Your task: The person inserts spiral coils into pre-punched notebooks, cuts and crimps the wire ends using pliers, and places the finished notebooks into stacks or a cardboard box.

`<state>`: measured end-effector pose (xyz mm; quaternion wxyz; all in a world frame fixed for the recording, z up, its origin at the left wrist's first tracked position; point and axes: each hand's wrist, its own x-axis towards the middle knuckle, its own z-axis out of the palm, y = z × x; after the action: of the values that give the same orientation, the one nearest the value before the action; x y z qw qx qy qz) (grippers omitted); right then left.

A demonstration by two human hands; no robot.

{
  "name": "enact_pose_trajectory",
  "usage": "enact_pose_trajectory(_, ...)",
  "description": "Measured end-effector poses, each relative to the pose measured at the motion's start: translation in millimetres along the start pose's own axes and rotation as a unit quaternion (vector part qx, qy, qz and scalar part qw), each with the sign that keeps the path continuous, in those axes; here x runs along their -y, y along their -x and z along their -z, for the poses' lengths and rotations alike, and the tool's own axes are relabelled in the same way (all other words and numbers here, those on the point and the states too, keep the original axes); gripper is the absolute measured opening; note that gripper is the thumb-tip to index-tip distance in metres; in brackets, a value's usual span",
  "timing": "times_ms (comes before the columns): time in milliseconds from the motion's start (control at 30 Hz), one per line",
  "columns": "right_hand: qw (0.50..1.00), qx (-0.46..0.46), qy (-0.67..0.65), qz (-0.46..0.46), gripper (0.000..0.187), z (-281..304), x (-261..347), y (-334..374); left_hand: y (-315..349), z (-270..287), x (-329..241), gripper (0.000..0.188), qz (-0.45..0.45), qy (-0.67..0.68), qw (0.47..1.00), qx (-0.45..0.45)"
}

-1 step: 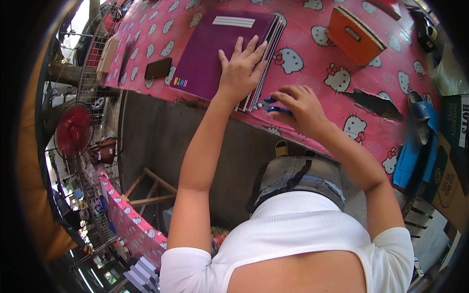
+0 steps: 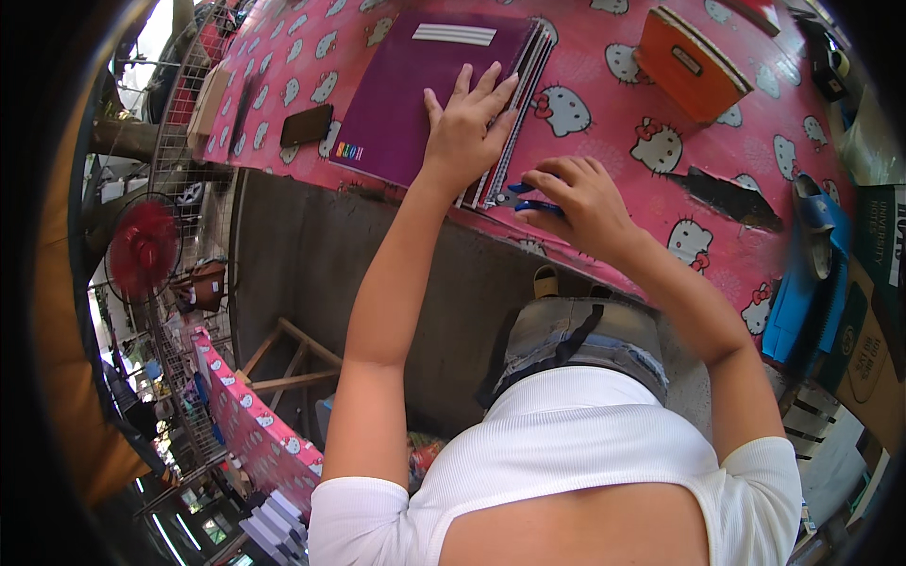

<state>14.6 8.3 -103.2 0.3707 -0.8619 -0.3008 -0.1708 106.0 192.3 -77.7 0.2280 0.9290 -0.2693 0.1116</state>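
A stack of notebooks with a purple cover lies on the pink patterned tabletop, its spiral-bound edge to the right. My left hand rests flat on the cover with its fingers spread, close to that edge. Beside the stack's lower right corner, my right hand is curled around blue-handled pliers. Their grey jaws point left and sit at the end of the wire binding. Whether they touch the wire is too small to tell.
A dark phone lies left of the stack. An orange book-like thing stands on edge at the far right. Nearer is a dark tear in the table cover. Along the right edge are a blue-and-silver stapler-like tool and a cardboard box.
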Motion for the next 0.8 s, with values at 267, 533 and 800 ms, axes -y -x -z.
enact_pose_trajectory(267,0.997,-0.022,0.055,0.044,0.040,-3,10,-12,0,-3,4,0.038,0.010,0.056,0.998,-0.019)
enact_pose_trajectory(533,0.758,0.393,-0.278,-0.441,0.040,18,13,-60,2,-1,1,0.049,-0.012,-0.006,1.000,-0.011)
enact_pose_trajectory(800,0.993,0.074,-0.076,-0.046,0.043,-2,-7,-13,2,-3,10,0.054,-0.009,-0.007,1.000,0.007)
